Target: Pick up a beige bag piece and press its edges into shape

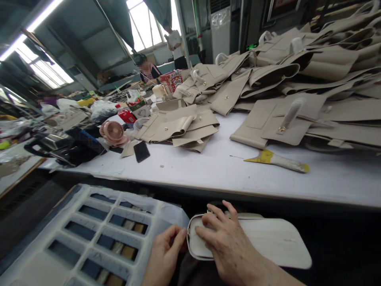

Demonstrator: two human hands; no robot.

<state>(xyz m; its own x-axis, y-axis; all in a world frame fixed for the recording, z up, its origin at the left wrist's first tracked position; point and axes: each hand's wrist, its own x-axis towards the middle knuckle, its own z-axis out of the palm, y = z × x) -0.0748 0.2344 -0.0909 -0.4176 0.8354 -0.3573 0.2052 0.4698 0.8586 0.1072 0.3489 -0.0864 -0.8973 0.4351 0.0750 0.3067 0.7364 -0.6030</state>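
On my lap lies a long, rounded off-white panel [274, 240], which looks like the base of a bag, with a raised rim around its left end. The thumb and forefinger of my left hand [165, 252] are closed in a pinch at that rim; the exact spot between the fingertips is hidden. Across the panel's left half rests my right hand [232, 244], its fingers spread and pressing down on the surface. Part of the rim's far side is covered by this hand.
A white compartment tray [89, 246] stands at the left. On the white table [190, 171] are beige bag pieces [166, 127], a phone [141, 151], a pink fan [113, 133] and a yellow-and-white tool [276, 161]. Two people [176, 43] are visible at the back.
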